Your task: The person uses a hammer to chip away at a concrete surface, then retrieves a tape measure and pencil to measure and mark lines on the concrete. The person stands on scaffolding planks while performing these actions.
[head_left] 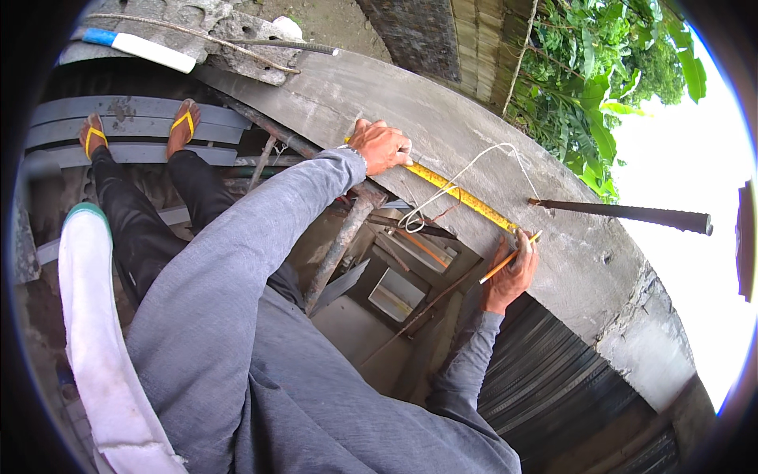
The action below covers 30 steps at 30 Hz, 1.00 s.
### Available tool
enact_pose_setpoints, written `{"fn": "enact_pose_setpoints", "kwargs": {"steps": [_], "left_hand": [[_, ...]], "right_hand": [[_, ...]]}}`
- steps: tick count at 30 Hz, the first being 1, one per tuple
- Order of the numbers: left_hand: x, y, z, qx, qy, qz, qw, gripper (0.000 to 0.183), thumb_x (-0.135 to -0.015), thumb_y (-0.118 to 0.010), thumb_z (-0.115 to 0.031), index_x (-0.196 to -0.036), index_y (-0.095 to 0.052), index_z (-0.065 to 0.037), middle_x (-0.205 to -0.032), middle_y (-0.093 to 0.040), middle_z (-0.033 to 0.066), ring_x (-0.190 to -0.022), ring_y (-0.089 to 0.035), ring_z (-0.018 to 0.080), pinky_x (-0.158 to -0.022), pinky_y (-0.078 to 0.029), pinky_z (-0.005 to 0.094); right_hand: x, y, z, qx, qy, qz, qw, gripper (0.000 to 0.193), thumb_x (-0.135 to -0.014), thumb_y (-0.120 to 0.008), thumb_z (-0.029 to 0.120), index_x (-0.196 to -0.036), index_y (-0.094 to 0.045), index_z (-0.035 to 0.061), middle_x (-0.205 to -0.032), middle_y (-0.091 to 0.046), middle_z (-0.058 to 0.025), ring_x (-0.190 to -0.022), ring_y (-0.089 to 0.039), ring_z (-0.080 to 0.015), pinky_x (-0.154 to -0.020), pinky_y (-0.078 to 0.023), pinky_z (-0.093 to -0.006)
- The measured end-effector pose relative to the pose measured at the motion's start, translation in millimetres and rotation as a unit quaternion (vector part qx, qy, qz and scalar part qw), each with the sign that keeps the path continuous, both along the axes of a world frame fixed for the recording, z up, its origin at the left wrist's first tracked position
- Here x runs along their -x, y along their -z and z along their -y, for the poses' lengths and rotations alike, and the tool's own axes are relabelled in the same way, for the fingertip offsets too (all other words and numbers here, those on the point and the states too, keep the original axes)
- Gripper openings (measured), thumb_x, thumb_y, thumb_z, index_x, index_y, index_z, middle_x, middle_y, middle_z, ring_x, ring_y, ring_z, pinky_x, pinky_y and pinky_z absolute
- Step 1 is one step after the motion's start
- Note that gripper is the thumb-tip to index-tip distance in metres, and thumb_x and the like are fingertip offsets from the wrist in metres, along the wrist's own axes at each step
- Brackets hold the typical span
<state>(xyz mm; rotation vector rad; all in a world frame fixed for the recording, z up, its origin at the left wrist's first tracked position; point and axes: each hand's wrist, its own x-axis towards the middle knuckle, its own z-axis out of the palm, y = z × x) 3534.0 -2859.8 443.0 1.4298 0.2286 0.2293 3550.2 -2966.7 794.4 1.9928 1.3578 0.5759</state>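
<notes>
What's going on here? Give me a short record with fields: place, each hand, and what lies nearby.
place: top of a concrete wall, seen from above
left hand: left hand presses one end of a yellow tape measure onto the wall
right hand: right hand holds the tape's other end, with a pencil
nearby: white string across the tape, steel bar sticking out, green leaves

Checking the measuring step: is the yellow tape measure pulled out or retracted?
Pulled out. The yellow tape measure lies stretched flat along the concrete slab, from the left hand to the right hand.
</notes>
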Motion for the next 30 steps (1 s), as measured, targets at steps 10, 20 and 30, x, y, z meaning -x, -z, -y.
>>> {"fn": "enact_pose_setpoints", "kwargs": {"steps": [10, 20, 30], "left_hand": [[-11.2, 2.3, -11.9, -0.002, 0.056, -0.045, 0.997, 0.024, -0.089, -0.074, -0.044, -0.096, -0.076, -0.022, -0.107, -0.075, -0.0004, -0.113, -0.063, 0.0271, -0.099, -0.037, 0.0525], [-14.4, 7.5, -7.3, -0.005, 0.048, -0.073, 0.996, 0.024, -0.088, -0.075, -0.045, -0.096, -0.075, -0.023, -0.110, -0.074, 0.0008, -0.115, -0.062, 0.0277, -0.099, -0.037, 0.0542], [-10.1, 9.2, -1.0, 0.003, 0.009, -0.067, 0.998, 0.024, -0.088, -0.075, -0.045, -0.095, -0.074, -0.022, -0.108, -0.072, 0.0003, -0.116, -0.061, 0.0289, -0.097, -0.037, 0.0572]], "right_hand": [[-15.1, 0.4, -7.0, 0.044, -0.014, 0.015, 0.999, 0.022, -0.089, -0.076, 0.013, -0.111, -0.073, 0.0143, -0.114, -0.075, -0.0019, -0.102, -0.069, -0.0253, -0.089, -0.048, -0.0376], [-24.2, 9.2, -8.1, 0.043, -0.007, 0.011, 0.999, 0.019, -0.090, -0.072, 0.012, -0.109, -0.074, 0.0157, -0.107, -0.076, -0.0018, -0.102, -0.070, -0.0220, -0.086, -0.047, -0.0356], [-29.7, 13.8, -6.6, 0.026, -0.023, -0.012, 0.999, 0.016, -0.090, -0.072, 0.009, -0.105, -0.072, 0.0128, -0.105, -0.074, -0.0063, -0.095, -0.070, -0.0278, -0.088, -0.049, -0.0399]]}}
